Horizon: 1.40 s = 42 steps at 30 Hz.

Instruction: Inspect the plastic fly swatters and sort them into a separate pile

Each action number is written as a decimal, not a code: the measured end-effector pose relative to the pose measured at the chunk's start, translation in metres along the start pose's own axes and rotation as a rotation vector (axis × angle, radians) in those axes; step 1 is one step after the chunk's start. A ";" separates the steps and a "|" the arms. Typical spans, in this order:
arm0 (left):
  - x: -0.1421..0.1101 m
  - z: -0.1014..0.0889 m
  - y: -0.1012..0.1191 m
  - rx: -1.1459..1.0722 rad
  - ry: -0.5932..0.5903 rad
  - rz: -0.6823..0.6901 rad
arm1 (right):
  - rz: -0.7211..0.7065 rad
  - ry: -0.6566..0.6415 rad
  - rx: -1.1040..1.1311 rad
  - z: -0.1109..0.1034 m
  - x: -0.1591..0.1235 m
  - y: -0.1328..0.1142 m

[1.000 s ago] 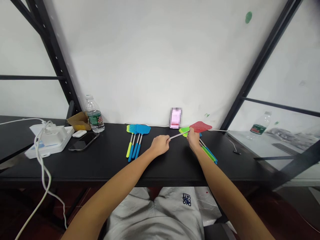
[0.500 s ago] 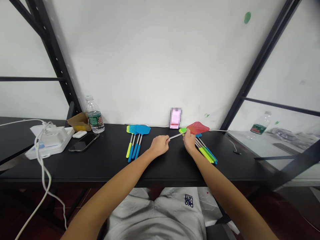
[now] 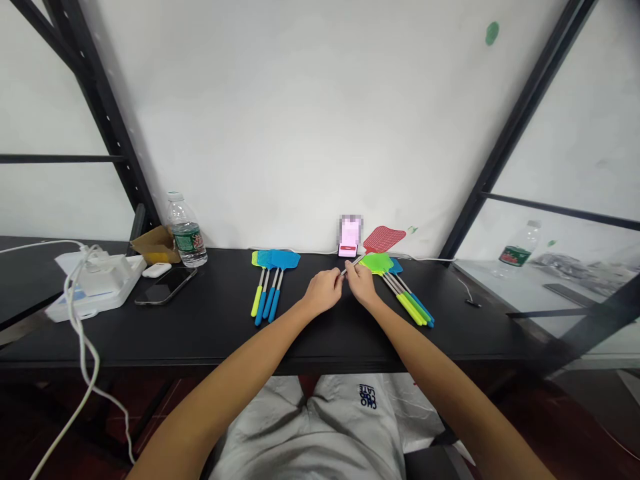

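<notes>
A red fly swatter with a perforated diamond-like head is held between my two hands, its head up and to the right. My left hand is closed around its lower end, where the grip is hidden. Close beside it, my right hand pinches the metal shaft. To the right lies a fanned stack of green, yellow-green and blue fly swatters. On the left, several blue fly swatters and a yellow-green fly swatter lie side by side, heads toward the wall.
A lit phone leans on the wall. At left stand a water bottle, an open cardboard box, a dark phone, a white case and a power strip with cables. Black shelf posts flank the black table.
My right hand has slid left along the shaft, close to my left hand. The red swatter's head has swung up and left, uncovering more of the green swatters.
</notes>
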<state>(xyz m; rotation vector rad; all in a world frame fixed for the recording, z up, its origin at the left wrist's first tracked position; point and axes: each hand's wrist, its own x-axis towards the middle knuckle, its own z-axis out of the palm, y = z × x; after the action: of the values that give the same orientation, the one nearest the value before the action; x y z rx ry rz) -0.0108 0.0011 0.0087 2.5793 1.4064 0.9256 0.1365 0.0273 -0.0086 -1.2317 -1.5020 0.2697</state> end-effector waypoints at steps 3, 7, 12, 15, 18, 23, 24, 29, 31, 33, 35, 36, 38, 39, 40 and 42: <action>0.000 0.000 0.001 -0.012 -0.005 0.005 | -0.024 -0.026 -0.009 0.001 0.000 0.000; 0.000 0.000 0.001 -0.025 -0.028 0.003 | -0.017 -0.027 0.018 -0.002 0.002 0.001; 0.000 0.000 0.001 -0.019 -0.039 -0.001 | 0.021 0.003 0.069 -0.006 0.005 0.003; 0.000 0.000 0.001 -0.019 -0.038 0.000 | 0.101 0.022 0.131 -0.008 0.008 0.006; 0.000 0.000 0.001 -0.027 -0.040 0.003 | 0.147 0.015 0.184 -0.009 0.009 0.007; -0.001 -0.001 0.001 -0.028 -0.050 -0.003 | 0.128 -0.068 0.185 -0.004 0.003 0.004; -0.001 -0.001 0.001 -0.031 -0.042 0.003 | 0.124 -0.079 0.184 -0.002 0.002 0.003; -0.001 0.001 -0.002 -0.042 -0.003 0.033 | 0.112 -0.116 0.181 0.002 -0.002 0.001; 0.000 0.002 -0.002 -0.041 -0.004 0.028 | 0.109 -0.127 0.177 0.002 -0.001 0.001; 0.000 0.001 -0.001 -0.047 -0.005 0.016 | 0.101 -0.124 0.176 0.000 0.002 0.003; -0.001 0.000 0.000 -0.067 -0.008 0.009 | 0.108 -0.092 0.185 -0.005 0.006 0.005; -0.001 0.000 0.000 -0.081 -0.012 0.005 | 0.124 -0.060 0.188 -0.008 0.009 0.007; -0.001 -0.002 0.001 -0.103 -0.020 -0.004 | 0.172 0.032 0.182 -0.018 0.015 0.012; -0.002 -0.003 0.001 -0.109 -0.022 -0.008 | 0.196 0.090 0.169 -0.024 0.019 0.015; -0.002 -0.004 0.000 -0.111 -0.021 -0.010 | 0.210 0.143 0.159 -0.031 0.023 0.017; -0.002 -0.005 -0.001 -0.105 -0.016 -0.008 | 0.262 0.227 0.159 -0.046 0.029 0.021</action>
<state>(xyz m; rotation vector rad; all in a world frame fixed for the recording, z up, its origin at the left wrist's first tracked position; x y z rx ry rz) -0.0151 -0.0014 0.0118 2.4978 1.3251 0.9484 0.1909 0.0394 0.0096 -1.2849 -1.1043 0.4011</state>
